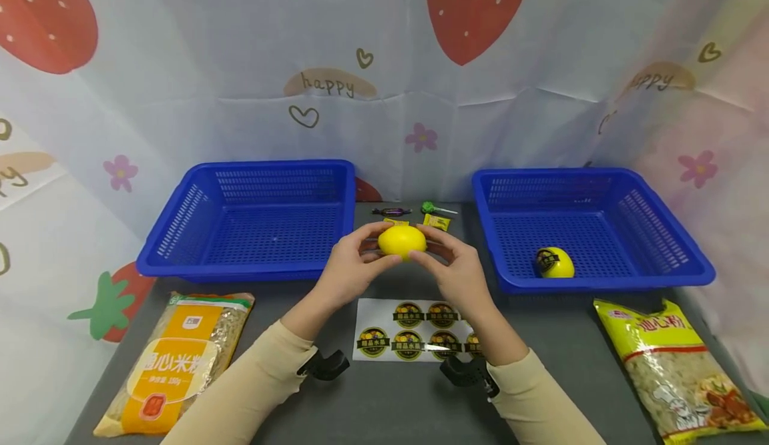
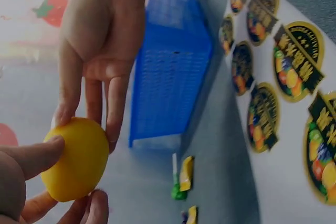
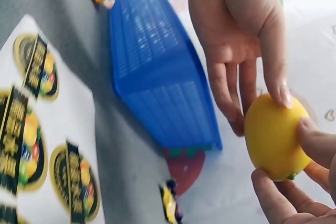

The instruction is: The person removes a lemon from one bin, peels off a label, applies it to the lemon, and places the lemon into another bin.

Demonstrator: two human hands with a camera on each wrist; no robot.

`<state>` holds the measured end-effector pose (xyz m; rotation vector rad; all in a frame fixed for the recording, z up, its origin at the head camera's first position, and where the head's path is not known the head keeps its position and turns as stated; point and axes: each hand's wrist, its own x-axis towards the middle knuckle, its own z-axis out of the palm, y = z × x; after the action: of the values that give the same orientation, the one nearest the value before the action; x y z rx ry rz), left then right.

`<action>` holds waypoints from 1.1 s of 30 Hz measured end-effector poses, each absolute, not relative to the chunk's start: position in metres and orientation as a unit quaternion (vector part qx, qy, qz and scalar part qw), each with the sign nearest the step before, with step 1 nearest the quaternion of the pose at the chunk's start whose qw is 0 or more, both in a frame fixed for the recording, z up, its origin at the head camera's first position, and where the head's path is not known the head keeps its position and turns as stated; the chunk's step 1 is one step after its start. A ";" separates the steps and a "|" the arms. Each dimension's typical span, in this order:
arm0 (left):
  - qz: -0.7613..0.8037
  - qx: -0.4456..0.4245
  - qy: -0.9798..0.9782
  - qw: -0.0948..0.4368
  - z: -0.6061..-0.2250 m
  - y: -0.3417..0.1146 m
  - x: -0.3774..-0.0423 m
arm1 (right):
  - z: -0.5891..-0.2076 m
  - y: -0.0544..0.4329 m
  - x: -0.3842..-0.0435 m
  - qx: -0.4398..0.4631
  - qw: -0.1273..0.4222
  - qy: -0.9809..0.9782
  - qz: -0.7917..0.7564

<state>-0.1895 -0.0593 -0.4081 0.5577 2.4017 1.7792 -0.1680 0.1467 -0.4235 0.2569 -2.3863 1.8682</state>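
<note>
Both hands hold one yellow lemon (image 1: pixel 401 239) above the dark table, between two baskets. My left hand (image 1: pixel 347 263) grips its left end, thumb in front and fingers behind. On the other end are the thumb and fingers of my right hand (image 1: pixel 459 270). A small green stem spot shows on the lemon's lower end in the right wrist view; the facing skin carries no label. Below the hands lies a white sheet (image 1: pixel 374 313) of round black-and-gold fruit stickers, partly hidden by the right wrist. Another lemon (image 1: pixel 561 265), bearing such a sticker, sits in the right blue basket (image 1: pixel 601 283).
A second blue basket (image 1: pixel 240 273) stands at the left. Wrapped candies (image 1: pixel 436 221) and a green lollipop (image 1: pixel 428 207) lie behind the hands. Bags of dry food flank the table: an orange one (image 1: pixel 174 365) at left, a yellow-green one (image 1: pixel 675 371) at right. A printed curtain hangs behind.
</note>
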 end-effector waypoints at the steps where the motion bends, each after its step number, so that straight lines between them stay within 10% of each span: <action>1: 0.577 0.179 0.796 0.047 -0.411 -0.056 -0.189 | -0.425 0.149 -0.168 0.081 0.047 -0.786 0.611; 33: 0.479 0.099 0.865 0.115 -0.482 -0.018 -0.231 | -0.483 0.175 -0.202 -0.008 -0.057 -0.839 0.541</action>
<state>-0.2305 -0.0179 -0.4818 0.2888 2.5344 1.4023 -0.2024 0.1747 -0.4827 -0.0272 -2.7371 1.7636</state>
